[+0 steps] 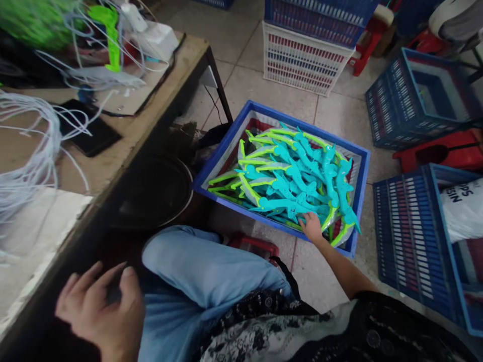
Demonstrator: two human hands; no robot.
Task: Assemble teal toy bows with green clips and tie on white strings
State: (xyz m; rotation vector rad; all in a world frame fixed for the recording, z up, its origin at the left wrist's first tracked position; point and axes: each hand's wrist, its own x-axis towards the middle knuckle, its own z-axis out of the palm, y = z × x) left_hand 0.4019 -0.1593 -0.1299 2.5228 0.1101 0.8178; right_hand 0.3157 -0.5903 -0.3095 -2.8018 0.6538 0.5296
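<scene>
A blue crate [219,158] on the floor holds several turquoise and lime-green plastic toy pieces [298,176]. My right hand [312,227] reaches down into the crate's near side, fingers curled among the pieces; what they grip, if anything, is hidden. My left hand [100,311] hovers at the table's edge beside my knee, fingers loosely apart, holding nothing.
A wooden table [151,120] at left carries white cables [30,151], a black tablet [88,133] and green parts [109,35]. A dark round bowl [158,193] sits under it. Stacked crates [305,45] stand behind, more blue crates [411,236] at right, red stools [441,153] between.
</scene>
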